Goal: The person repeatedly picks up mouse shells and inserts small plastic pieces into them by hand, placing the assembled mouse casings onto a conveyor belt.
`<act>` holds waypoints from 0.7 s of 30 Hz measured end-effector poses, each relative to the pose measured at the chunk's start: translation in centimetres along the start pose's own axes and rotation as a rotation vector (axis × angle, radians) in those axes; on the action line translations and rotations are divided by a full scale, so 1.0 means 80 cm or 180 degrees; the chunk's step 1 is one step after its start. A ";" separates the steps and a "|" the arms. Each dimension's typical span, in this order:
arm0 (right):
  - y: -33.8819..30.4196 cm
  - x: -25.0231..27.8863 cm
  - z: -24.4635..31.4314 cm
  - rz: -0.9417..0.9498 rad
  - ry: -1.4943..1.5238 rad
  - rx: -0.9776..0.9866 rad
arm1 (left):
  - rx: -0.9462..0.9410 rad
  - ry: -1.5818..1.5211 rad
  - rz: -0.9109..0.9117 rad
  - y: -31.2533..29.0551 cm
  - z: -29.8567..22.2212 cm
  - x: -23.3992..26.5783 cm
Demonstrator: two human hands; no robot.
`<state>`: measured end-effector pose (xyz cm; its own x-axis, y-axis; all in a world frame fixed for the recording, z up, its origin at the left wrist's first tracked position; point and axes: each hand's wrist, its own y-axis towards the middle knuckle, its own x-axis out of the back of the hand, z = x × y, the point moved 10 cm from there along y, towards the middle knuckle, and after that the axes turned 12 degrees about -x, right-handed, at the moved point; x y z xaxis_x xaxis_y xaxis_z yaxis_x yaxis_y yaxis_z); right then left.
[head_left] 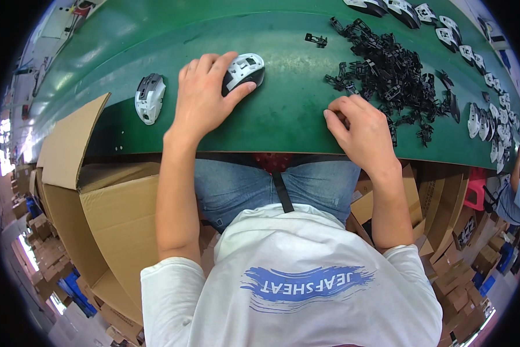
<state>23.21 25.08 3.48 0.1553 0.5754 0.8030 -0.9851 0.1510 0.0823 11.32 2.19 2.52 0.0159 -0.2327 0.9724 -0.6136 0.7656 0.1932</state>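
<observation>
My left hand is closed round a white and black computer mouse shell on the green table, thumb along its near side and fingers over its left side. Openings show in the shell's white top. My right hand is at the near left edge of a heap of small black plastic parts. Its fingers are curled in a pinch, with something dark between them that is too hidden to name. A single black plastic part lies apart, left of the heap. Left of my left hand rests another white and black mouse shell.
Several mouse shells line the table's far right side, with more white shells clustered nearer. An open cardboard box stands against the table's front edge at left. Other cardboard boxes, a pink stool and another person's arm are at right.
</observation>
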 end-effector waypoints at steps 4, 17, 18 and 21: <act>-0.003 -0.003 -0.012 0.0320 0.0362 -0.0520 | 0.0830 -0.1144 -0.0908 -0.029 -0.001 -0.003; -0.016 0.020 0.104 -0.0281 0.1403 0.0671 | 0.1188 -0.8185 -0.1792 -0.053 -0.141 -0.047; -0.016 0.021 0.106 -0.0264 0.1410 0.0680 | 0.1130 -0.8223 -0.1687 -0.053 -0.144 -0.049; -0.020 0.021 0.122 -0.0192 0.0938 0.0936 | 0.0891 -0.8385 -0.1676 -0.052 -0.153 -0.047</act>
<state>24.36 17.98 10.48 0.1858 0.7844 0.5917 -0.9461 -0.0198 0.3233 23.53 7.21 -0.31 -0.1431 -0.2318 -0.9622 -0.8791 0.4764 0.0160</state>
